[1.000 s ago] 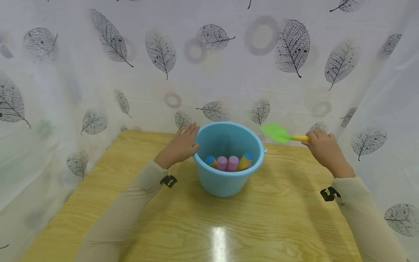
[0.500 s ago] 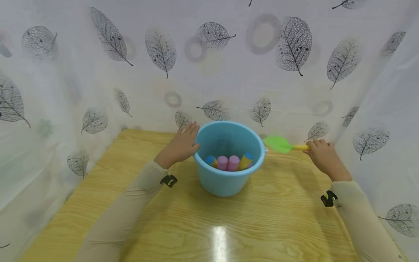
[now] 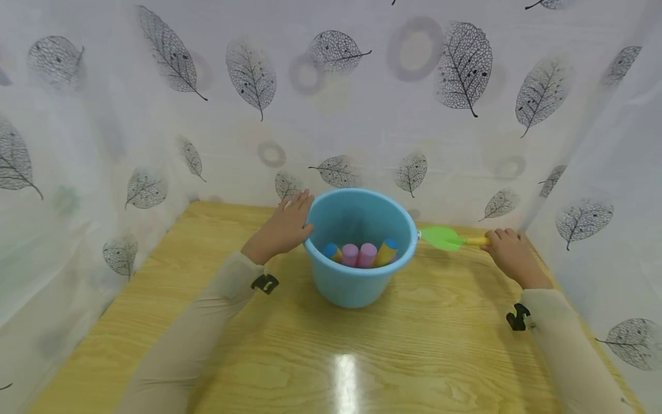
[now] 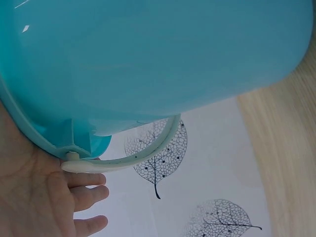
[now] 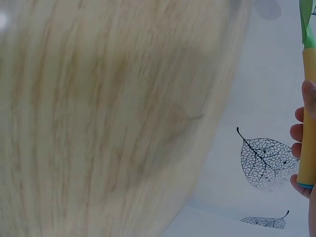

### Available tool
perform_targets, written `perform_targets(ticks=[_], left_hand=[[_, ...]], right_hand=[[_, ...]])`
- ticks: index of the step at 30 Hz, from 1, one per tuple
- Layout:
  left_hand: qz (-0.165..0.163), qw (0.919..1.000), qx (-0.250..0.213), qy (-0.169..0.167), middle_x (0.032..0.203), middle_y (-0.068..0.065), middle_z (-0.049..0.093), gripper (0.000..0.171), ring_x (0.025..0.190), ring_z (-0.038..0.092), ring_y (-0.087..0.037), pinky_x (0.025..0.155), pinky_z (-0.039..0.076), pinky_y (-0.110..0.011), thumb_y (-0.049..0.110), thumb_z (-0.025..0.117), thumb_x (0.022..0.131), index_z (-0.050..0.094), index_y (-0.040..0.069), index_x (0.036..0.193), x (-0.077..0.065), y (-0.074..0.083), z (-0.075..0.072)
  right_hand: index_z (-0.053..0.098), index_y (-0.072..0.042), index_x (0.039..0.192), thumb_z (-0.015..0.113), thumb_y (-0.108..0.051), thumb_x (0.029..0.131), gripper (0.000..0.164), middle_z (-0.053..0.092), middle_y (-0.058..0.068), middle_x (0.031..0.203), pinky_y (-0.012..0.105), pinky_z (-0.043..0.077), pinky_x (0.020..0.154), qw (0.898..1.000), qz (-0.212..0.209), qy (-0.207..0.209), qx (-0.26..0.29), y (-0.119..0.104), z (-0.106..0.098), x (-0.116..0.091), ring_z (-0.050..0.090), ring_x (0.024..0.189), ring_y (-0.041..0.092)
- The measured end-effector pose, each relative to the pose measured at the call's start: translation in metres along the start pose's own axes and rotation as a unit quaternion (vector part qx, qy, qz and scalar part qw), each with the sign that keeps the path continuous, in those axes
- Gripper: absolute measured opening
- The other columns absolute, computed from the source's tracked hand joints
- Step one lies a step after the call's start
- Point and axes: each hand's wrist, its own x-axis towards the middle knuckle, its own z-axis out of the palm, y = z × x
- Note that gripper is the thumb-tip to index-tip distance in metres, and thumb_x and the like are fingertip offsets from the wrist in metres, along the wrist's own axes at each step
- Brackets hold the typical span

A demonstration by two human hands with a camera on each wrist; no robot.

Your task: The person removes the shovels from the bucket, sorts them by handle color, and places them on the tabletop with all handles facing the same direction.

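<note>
A light-blue bucket (image 3: 351, 287) stands upright on the wooden table. My left hand (image 3: 281, 227) rests against its left rim, fingers stretched out. In the left wrist view, the palm (image 4: 34, 192) lies at the rim beside the pale bucket handle (image 4: 133, 159). My right hand (image 3: 514, 257) grips a toy shovel by its yellow handle (image 3: 476, 241); the green blade (image 3: 442, 238) points left, its tip at the bucket's right side. The right wrist view shows fingers curled round the handle (image 5: 309, 133), which has a blue end.
Inside the bucket are two pink cylinders (image 3: 367, 255) and yellow handles with blue ends (image 3: 387, 252); their lower parts are hidden. A leaf-patterned white curtain (image 3: 357, 115) hangs behind the table (image 3: 414, 345) and along both sides.
My right hand has lowered the toy shovel from above the table's back edge, moving it slightly right, so its blade sits lower beside the bucket. The left hand and bucket stay put.
</note>
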Motion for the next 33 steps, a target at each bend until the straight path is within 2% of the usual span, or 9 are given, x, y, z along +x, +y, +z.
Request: perform_targets(ticks=[13, 33], left_hand=[[-0.002, 1.0, 0.007, 0.001, 0.158, -0.018, 0.005, 0.067, 0.147, 0.004, -0.032, 0.12, 0.002, -0.049, 0.028, 0.037, 0.095, 0.011, -0.002, 0.149, 0.0, -0.001, -0.001], [0.002, 1.0, 0.004, 0.0, 0.158, -0.019, 0.005, 0.066, 0.147, 0.003, -0.032, 0.12, 0.002, -0.049, 0.027, 0.036, 0.096, 0.011, -0.002, 0.149, -0.001, 0.001, -0.002]], right_hand=[[0.055, 0.003, 0.104, 0.061, -0.016, 0.089, 0.025, 0.059, 0.021, 0.093, 0.058, 0.036, 0.073, 0.998, 0.03, -0.047, 0.035, 0.006, 0.014, -0.004, 0.05, 0.088, 0.038], [0.055, 0.002, 0.103, 0.064, -0.016, 0.086, 0.026, 0.06, 0.019, 0.091, 0.05, 0.036, 0.067, 0.997, 0.029, -0.076, 0.019, 0.015, 0.027, -0.016, 0.05, 0.085, 0.035]])
